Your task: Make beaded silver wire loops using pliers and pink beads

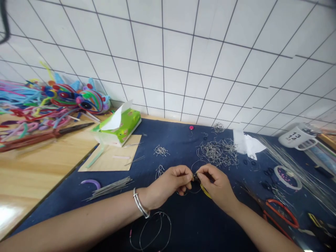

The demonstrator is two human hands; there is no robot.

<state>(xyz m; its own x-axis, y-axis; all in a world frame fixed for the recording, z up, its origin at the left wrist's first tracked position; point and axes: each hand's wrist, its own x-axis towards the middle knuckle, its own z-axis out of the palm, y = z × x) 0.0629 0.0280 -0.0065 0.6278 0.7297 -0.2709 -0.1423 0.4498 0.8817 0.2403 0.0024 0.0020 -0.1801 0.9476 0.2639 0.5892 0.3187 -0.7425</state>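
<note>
My left hand (176, 181), with a silver bangle (140, 203) on its wrist, is closed in a pinch near the middle of the dark blue cloth. Right beside it, my right hand (215, 185) is wrapped around small pliers with a yellow handle (205, 191). The dark head of the pliers (195, 177) lies between the fingertips of both hands. A thin wire loop (194, 164) curves above and below the fingers. What the left fingertips pinch is too small to make out. Behind the hands lies a tangled pile of bent wire pieces (216, 152).
At the left are a green tissue box (120, 127), brown paper (133, 150), straight wires (112, 187) and colourful pipe cleaners (28, 108). Red-handled scissors (282, 212), a bead dish (288, 177) and a white mug (296, 136) stand right. Wire rings (155, 231) lie in front.
</note>
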